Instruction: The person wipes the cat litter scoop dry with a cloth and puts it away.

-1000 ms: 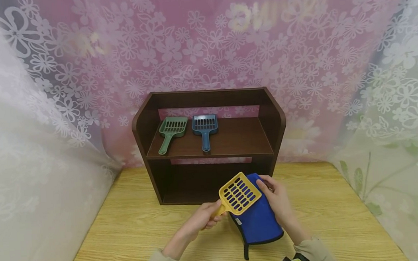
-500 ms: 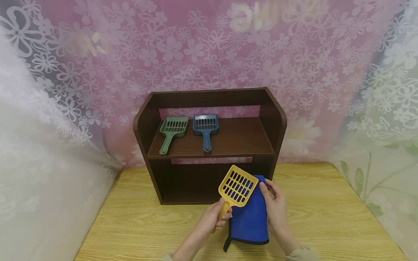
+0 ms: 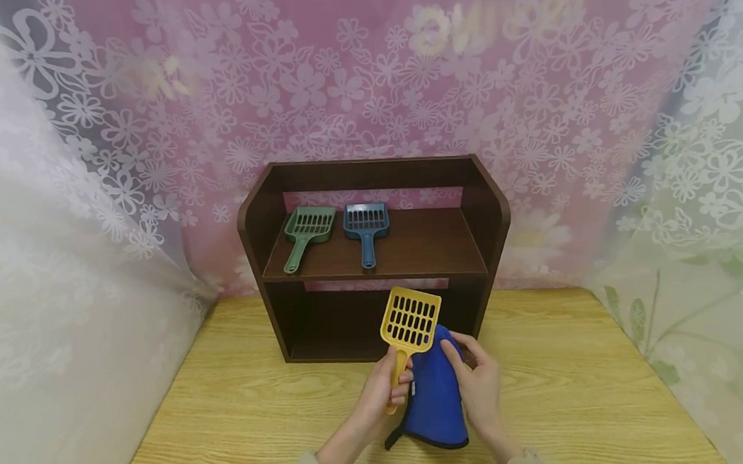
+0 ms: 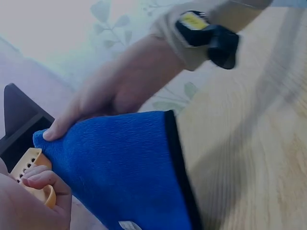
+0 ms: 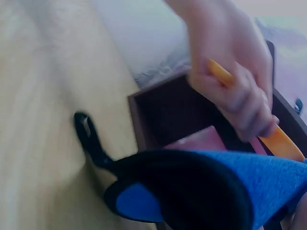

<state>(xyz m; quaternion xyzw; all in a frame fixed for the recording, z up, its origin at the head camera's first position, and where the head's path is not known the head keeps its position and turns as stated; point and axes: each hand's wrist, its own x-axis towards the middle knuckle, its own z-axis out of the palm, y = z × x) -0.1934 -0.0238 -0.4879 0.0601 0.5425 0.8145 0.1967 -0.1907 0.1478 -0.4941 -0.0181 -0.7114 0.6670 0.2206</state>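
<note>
My left hand [image 3: 381,389] grips the handle of a yellow slotted litter scoop [image 3: 402,359], its blade tilted up before the shelf. My right hand [image 3: 481,387] holds the upper end of a blue cloth mitt [image 3: 434,402], thumb on the near side and fingers mostly hidden behind. Black edging and a hanging loop finish the mitt's lower end. The scoop's lower corner overlaps the mitt's tip in the head view. Seen from the right wrist, the mitt [image 5: 268,175] gapes open at its black-edged mouth. A small white tag shows on the mitt [image 4: 124,163] in the left wrist view.
A dark brown two-tier shelf [image 3: 374,276] stands behind the hands on a wood-grain table [image 3: 246,381]. On its upper board lie a green scoop [image 3: 298,251] and a blue scoop [image 3: 367,246]. Flowered curtains [image 3: 362,83] hang at the back and both sides.
The yellow scoop has turned more upright and shifted left, away from most of the mitt. The mitt has swung narrower and moved slightly left and down with my right hand.
</note>
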